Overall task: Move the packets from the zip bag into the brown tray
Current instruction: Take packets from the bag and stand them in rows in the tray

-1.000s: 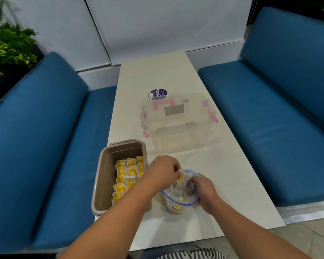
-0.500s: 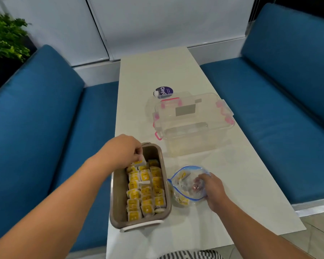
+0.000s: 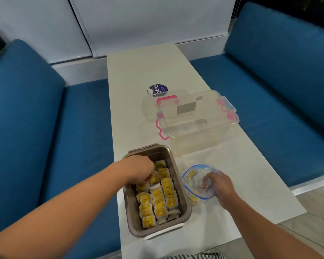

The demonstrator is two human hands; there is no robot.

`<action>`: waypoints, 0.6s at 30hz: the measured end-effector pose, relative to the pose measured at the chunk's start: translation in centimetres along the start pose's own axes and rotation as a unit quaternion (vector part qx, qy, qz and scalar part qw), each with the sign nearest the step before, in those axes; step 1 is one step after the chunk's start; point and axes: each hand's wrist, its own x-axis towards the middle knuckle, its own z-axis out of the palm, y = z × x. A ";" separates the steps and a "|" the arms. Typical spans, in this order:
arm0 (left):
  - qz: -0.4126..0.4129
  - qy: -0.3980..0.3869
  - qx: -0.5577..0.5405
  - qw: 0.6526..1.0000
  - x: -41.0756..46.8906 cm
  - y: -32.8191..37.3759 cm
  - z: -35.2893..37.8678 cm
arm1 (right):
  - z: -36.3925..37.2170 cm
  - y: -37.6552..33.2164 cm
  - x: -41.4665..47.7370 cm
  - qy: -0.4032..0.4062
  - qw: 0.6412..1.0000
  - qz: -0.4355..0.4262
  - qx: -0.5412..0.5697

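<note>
Your left hand (image 3: 138,168) curled its fingers down among the packets (image 3: 162,195) in the brown tray (image 3: 157,152); whether they pinched one was unclear. Just right, your right hand (image 3: 220,187) clamped its fingers on the zip bag (image 3: 193,175) on the table (image 3: 241,165).

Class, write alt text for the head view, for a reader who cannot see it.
A person's left hand reaches into a brown tray lined with yellow packets, while the right hand grips an open zip bag beside it on a white table. A clear box stands behind.
</note>
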 end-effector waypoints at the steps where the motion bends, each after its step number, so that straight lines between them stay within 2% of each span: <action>1: 0.005 -0.010 0.001 1.000 0.2 0.0 0.1 | 0.0 0.0 -0.1 0.004 1.000 -0.002 -0.001; 7: 0.009 -0.032 0.013 0.999 1.2 -0.2 1.2 | 0.3 0.3 -0.3 0.025 1.000 -0.009 -0.006; 13: -0.017 0.020 0.031 0.999 1.9 -0.7 1.2 | 0.5 0.4 -0.5 0.035 0.998 -0.026 -0.039; 18: -0.021 -0.048 0.023 0.998 2.2 -0.5 2.0 | 0.6 0.4 -0.8 0.038 0.998 -0.032 -0.047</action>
